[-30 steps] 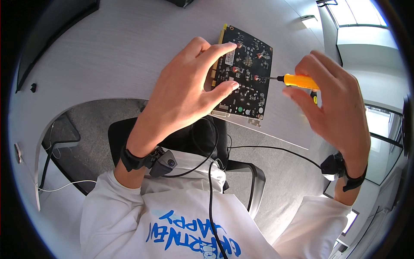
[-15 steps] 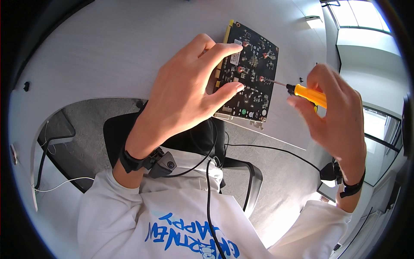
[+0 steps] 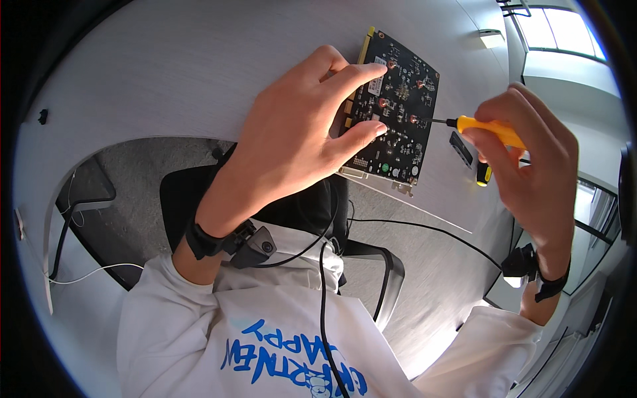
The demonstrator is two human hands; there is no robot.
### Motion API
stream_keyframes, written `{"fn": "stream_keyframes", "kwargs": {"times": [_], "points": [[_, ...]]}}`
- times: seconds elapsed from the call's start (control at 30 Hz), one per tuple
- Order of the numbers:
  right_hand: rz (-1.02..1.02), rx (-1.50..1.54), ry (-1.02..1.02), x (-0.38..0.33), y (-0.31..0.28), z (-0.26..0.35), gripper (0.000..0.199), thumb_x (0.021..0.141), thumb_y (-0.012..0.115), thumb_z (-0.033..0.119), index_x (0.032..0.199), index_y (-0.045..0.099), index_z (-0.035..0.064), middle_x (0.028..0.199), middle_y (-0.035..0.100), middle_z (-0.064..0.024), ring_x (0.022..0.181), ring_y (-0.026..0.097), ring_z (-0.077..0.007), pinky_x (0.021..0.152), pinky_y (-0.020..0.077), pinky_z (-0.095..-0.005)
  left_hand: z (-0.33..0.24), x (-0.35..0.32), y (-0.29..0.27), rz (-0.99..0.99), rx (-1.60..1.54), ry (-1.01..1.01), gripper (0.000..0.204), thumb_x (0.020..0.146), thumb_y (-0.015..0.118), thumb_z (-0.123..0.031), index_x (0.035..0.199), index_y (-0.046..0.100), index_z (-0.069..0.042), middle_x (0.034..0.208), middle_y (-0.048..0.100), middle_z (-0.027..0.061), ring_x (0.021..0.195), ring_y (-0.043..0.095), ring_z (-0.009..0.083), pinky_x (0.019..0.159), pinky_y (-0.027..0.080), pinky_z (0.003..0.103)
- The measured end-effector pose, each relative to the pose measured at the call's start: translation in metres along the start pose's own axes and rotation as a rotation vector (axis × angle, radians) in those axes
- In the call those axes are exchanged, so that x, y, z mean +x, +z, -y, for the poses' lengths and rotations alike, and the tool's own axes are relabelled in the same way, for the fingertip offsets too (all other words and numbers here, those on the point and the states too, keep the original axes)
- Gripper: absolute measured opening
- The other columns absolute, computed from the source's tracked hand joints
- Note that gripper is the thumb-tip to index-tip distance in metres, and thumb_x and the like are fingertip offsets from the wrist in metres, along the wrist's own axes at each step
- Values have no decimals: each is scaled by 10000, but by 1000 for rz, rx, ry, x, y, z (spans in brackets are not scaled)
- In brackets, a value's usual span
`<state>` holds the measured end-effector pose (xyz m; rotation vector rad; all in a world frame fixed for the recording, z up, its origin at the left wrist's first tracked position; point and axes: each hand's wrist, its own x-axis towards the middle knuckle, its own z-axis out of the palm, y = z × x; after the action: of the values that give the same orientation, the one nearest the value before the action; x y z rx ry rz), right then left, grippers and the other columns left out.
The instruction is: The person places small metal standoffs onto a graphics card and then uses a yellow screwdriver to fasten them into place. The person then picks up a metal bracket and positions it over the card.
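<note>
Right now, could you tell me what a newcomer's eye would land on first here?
Probably the black circuit board lying on the grey table at upper centre, with the left hand pressing its near edge. Next, the yellow-handled screwdriver, held in the right hand, with its tip on the board's right side.

Bright daylight enters from the window [image 3: 564, 30] at the upper right — its panes glare almost white. The pale counter [image 3: 166, 73] left of the window is evenly lit, with soft shadow beneath its curved edge. Focus is sharp mid-frame; fisheye bending grows outward — a black vignette rings everything.
</note>
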<state>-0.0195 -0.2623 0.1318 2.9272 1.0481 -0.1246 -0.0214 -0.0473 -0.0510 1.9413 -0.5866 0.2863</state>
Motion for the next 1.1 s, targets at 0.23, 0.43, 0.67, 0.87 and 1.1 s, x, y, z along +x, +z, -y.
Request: {"fn": "stream_keyframes", "kwargs": {"times": [0.23,0.43,0.67,0.87,1.1], "points": [[-74,-14,96,5,6,5,187,966,719,95,1039,548,73,808,616,-94,729,689,-195,679,577,-297,1,1,0,-1,-6,4,551,875,825,-267,1388,656,-154,1006,576,55,769,574,179,691,507,324],[21,10,151,6,4,-9,208,975,732,156,1034,545,85,888,637,-102,800,694,-211,677,567,-283,4,-2,3,-9,17,9,544,899,803,-305,1398,654,-152,989,562,49,749,542,170,671,491,324],[65,-72,170,-3,7,-5,220,954,741,123,1040,543,82,953,647,-102,842,693,-225,760,606,-320,6,-2,5,15,-2,-3,535,900,803,-283,1394,652,-142,977,562,46,744,538,164,665,484,323],[-48,101,-2,-6,9,-3,156,980,669,45,1089,560,61,968,657,-106,853,706,-232,777,603,-319,7,-2,6,7,9,11,539,896,807,-272,1393,649,-136,977,576,41,745,556,155,672,494,314],[22,50,125,-8,7,6,129,995,709,170,994,648,56,839,724,-87,697,723,-186,626,549,-265,6,-3,3,18,56,25,519,908,791,-370,1353,666,-134,1025,607,60,766,638,197,698,561,351]]}}
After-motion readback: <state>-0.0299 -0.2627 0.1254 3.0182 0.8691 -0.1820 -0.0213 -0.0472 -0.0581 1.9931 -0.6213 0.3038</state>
